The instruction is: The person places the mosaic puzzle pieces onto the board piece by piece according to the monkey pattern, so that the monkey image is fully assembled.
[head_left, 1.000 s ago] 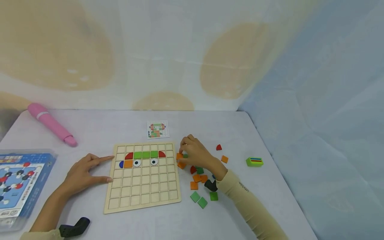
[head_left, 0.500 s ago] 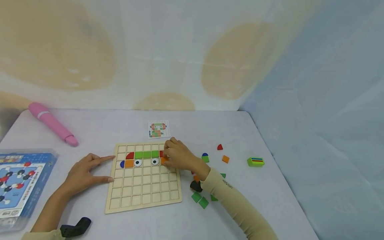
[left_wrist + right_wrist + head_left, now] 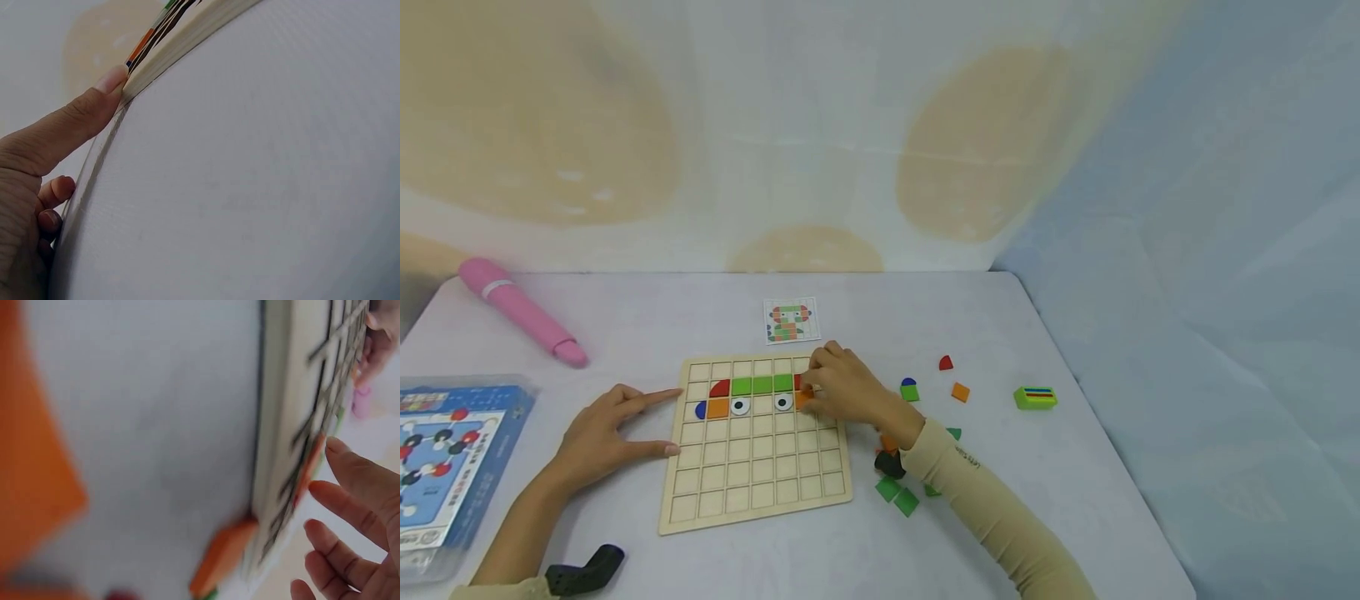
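A pale wooden grid board (image 3: 752, 475) lies on the white table. My left hand (image 3: 598, 433) is spread at its left edge, index finger and thumb straight against the rim. Over the board's upper right, my right hand (image 3: 850, 387) pinches an orange square tile (image 3: 310, 464) between thumb and index fingertips, down at a cell beside the right eye tile (image 3: 783, 402). Across the board run green square tiles (image 3: 762, 385) with a red quarter-round tile (image 3: 720, 388) at their left. Below sit a blue half-round tile (image 3: 701, 409), an orange square and another eye tile. The right hand partly covers a red tile.
A pattern card (image 3: 792, 320) lies behind the board. Loose green tiles (image 3: 906, 502), orange and red tiles are scattered at right, some under the right forearm. A lime-green block (image 3: 1035, 398) stands farther right. At left are a pink wand-like object (image 3: 523, 312) and a blue box (image 3: 456, 467).
My right hand moved left from the loose pile onto the board, bringing the orange square tile to a cell beside the right eye. It then stayed there. The left hand has kept its place.
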`<control>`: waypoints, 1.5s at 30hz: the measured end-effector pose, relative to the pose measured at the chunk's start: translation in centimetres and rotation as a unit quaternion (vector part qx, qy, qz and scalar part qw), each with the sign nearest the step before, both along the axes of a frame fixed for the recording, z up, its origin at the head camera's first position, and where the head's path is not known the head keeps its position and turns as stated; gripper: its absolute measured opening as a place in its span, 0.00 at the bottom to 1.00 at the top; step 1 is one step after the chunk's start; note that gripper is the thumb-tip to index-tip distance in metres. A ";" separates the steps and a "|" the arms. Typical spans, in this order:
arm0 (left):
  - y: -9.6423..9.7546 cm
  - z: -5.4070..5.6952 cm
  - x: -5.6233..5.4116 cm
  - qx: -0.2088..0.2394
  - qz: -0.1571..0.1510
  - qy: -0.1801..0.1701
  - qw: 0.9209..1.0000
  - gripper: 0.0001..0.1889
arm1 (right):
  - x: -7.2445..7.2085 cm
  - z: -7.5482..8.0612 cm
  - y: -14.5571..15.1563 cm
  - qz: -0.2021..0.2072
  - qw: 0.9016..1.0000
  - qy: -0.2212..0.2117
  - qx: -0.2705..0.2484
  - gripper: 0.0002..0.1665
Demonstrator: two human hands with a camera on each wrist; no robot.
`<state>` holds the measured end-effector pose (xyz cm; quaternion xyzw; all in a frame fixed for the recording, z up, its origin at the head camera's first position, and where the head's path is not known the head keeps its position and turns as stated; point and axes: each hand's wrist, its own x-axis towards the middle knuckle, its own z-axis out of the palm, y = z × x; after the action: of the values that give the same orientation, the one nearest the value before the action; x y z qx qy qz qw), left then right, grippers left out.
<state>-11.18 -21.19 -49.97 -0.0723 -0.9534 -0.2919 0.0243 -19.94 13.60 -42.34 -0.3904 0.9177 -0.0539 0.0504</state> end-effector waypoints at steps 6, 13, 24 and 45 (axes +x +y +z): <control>0.0 -0.1 0.0 0.002 0.002 -0.011 1.000 0.44 | -1.4 1.4 4.3 -0.038 0.999 0.002 -0.028 0.10; -0.1 -0.1 0.1 0.006 0.005 -0.015 1.000 0.44 | -2.2 1.6 10.6 -0.097 0.995 0.012 0.032 0.06; -0.1 0.1 0.0 0.001 0.002 -0.009 1.000 0.44 | -1.8 0.2 13.7 -0.075 0.996 0.030 0.037 0.12; 0.3 0.2 0.2 -0.004 0.007 -0.026 1.000 0.45 | -1.9 -0.8 12.6 -0.187 0.982 0.029 -0.009 0.11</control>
<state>-10.96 -20.92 -49.78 -0.0587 -0.9554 -0.2894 0.0015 -21.81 26.18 -43.15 -0.2142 0.9750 -0.0590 0.0091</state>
